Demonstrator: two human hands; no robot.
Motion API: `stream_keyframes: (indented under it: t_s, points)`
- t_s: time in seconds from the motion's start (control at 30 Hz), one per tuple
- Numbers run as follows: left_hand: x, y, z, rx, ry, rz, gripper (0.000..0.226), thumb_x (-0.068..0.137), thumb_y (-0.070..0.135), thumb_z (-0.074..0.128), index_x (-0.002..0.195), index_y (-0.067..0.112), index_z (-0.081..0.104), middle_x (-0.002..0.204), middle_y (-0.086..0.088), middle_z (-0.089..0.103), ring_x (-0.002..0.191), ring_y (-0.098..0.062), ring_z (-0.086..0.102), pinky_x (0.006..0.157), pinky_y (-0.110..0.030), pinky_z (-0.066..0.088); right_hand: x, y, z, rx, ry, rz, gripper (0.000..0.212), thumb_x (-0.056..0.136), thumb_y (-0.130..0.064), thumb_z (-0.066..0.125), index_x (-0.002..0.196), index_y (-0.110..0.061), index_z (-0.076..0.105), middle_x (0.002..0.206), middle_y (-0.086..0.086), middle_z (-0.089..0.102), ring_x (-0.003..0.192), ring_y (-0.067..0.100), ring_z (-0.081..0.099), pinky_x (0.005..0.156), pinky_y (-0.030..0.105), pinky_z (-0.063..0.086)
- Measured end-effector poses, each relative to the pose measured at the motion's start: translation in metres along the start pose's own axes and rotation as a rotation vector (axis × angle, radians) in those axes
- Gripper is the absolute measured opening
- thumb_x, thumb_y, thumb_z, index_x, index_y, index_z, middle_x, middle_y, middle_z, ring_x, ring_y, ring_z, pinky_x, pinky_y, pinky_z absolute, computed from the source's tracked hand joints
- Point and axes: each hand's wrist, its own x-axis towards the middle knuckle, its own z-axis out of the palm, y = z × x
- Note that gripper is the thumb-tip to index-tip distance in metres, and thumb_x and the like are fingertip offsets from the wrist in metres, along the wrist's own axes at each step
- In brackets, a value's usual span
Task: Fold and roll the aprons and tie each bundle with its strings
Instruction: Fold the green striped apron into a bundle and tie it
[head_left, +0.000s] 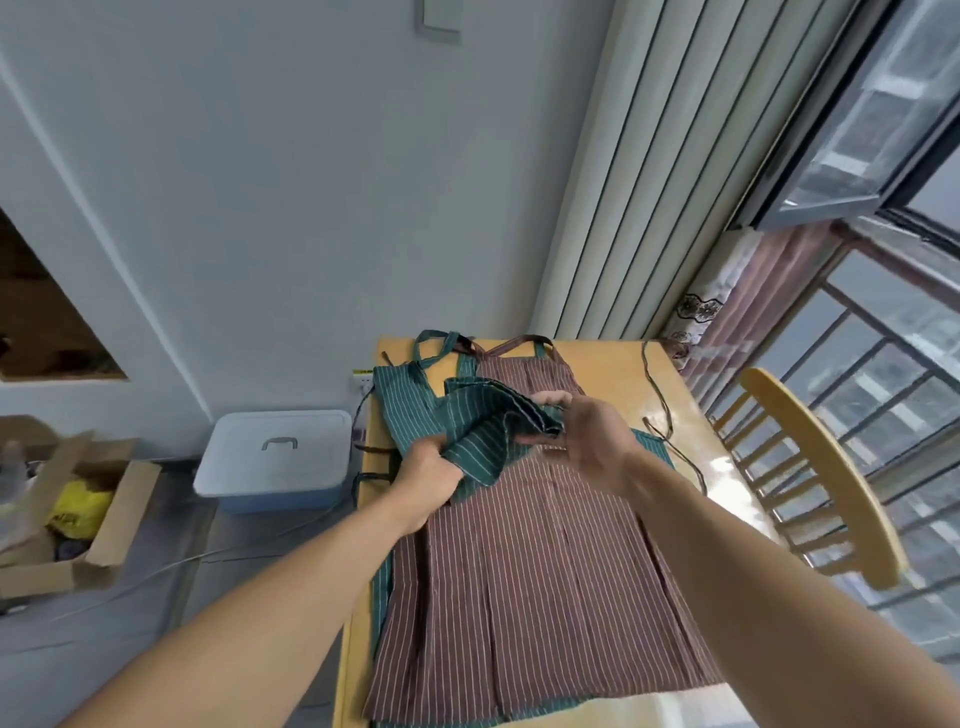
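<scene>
While the left hand (431, 467) grips one end of the green striped apron (483, 431) and the right hand (582, 441) pinches the other, the folded cloth hangs lifted above the brown striped apron (530, 571), which lies flat on the worktop (670, 405). To fold it well, I would keep both edges level and taut, match the corners, then lay it down before rolling, leaving the strings free for tying. More green striped cloth (402, 400) lies at the far left, partly under the brown one. A loose dark string (660, 410) trails near the right hand and could snag. A wooden chair (810, 478) crowds the right edge; a lidded plastic box (275, 457) sits on the floor.
</scene>
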Motion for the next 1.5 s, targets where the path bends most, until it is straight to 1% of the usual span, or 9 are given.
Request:
stream_keyframes:
  t_s: [0.17,0.3,0.47,0.73,0.9,1.03,1.17,1.27,1.5]
  points:
    - [-0.019,0.016,0.059,-0.025,-0.064,0.094,0.012,0.094,0.023,0.072,0.106,0.023,0.072,0.108,0.005,0.075,0.100,-0.013,0.069,0.082,-0.027,0.054,-0.043,-0.003,-0.054,-0.135,-0.117,-0.067,0.038,0.098,0.013,0.040,0.133,-0.002,0.046,0.136,0.008,0.063,0.116,0.027,0.068,0.106,0.050,0.049]
    - [-0.045,0.017,0.108,-0.051,-0.271,0.019,0.021,0.098,0.026,0.065,0.119,0.028,0.070,0.114,0.009,0.074,0.108,-0.012,0.067,0.088,-0.030,0.054,-0.068,0.005,-0.101,-0.493,-0.067,-0.130,0.019,0.092,-0.007,0.070,0.111,-0.004,0.069,0.113,0.018,0.075,0.100,0.031,0.074,0.101,0.051,0.054]
    - [-0.076,-0.018,0.143,-0.239,-0.435,-0.272,0.049,0.076,0.011,0.078,0.123,0.020,0.069,0.125,-0.003,0.072,0.123,-0.027,0.061,0.112,-0.058,0.041,-0.092,0.015,-0.149,-0.779,-0.231,0.196,0.030,0.089,-0.022,0.076,0.104,0.003,0.070,0.096,0.014,0.078,0.093,0.031,0.076,0.104,0.051,0.051]
    - [-0.130,-0.088,0.157,-0.096,-0.825,-0.575,0.038,0.096,0.008,0.065,0.133,0.014,0.062,0.138,-0.014,0.063,0.131,-0.033,0.057,0.102,-0.058,0.047,-0.096,0.063,-0.121,-1.274,-0.595,0.537,0.025,0.093,-0.031,0.072,0.101,-0.007,0.067,0.090,0.005,0.070,0.079,0.015,0.069,0.081,0.026,0.060]
    - [-0.117,-0.099,0.113,-0.206,-0.503,-0.599,0.044,0.089,0.018,0.076,0.131,0.014,0.065,0.127,-0.007,0.071,0.121,-0.026,0.065,0.100,-0.050,0.052,-0.058,0.092,-0.090,-1.332,-0.423,0.340,0.044,0.096,-0.043,0.064,0.113,-0.003,0.065,0.092,0.005,0.062,0.077,0.016,0.061,0.068,0.022,0.050]
    - [-0.070,-0.110,0.072,-0.254,-0.092,-0.530,0.101,0.055,0.037,0.100,0.137,0.005,0.050,0.129,-0.005,0.067,0.120,-0.021,0.061,0.114,-0.052,0.038,-0.022,0.102,-0.064,-1.063,-0.188,0.200,0.030,0.103,-0.037,0.056,0.085,-0.013,0.056,0.071,-0.001,0.052,0.054,0.010,0.045,0.050,0.020,0.037]
    - [-0.022,-0.104,0.056,-0.296,-0.012,-0.466,0.143,0.045,0.054,0.099,0.157,0.012,0.021,0.154,-0.014,0.042,0.136,-0.033,0.048,0.114,-0.056,0.037,0.014,0.109,-0.047,-0.878,-0.055,0.126,0.030,0.107,-0.038,0.047,0.101,-0.011,0.060,0.086,0.012,0.066,0.067,0.017,0.056,0.061,0.035,0.050]
    - [0.006,-0.111,0.045,-0.222,0.104,-0.457,0.127,0.070,0.052,0.088,0.160,0.013,0.006,0.166,-0.014,0.016,0.149,-0.037,0.026,0.119,-0.059,0.029,0.038,0.111,-0.034,-0.843,0.094,0.104,0.045,0.106,-0.043,0.045,0.130,-0.006,0.056,0.111,0.010,0.069,0.079,0.019,0.064,0.067,0.031,0.056]
    - [0.050,-0.107,0.032,-0.283,0.105,-0.348,0.088,0.084,0.043,0.080,0.155,0.020,0.035,0.164,-0.007,0.028,0.148,-0.032,0.032,0.119,-0.057,0.030,0.065,0.103,-0.019,-0.804,0.246,0.121,0.046,0.111,-0.032,0.035,0.141,0.000,0.050,0.133,0.022,0.062,0.123,0.037,0.058,0.101,0.042,0.046]
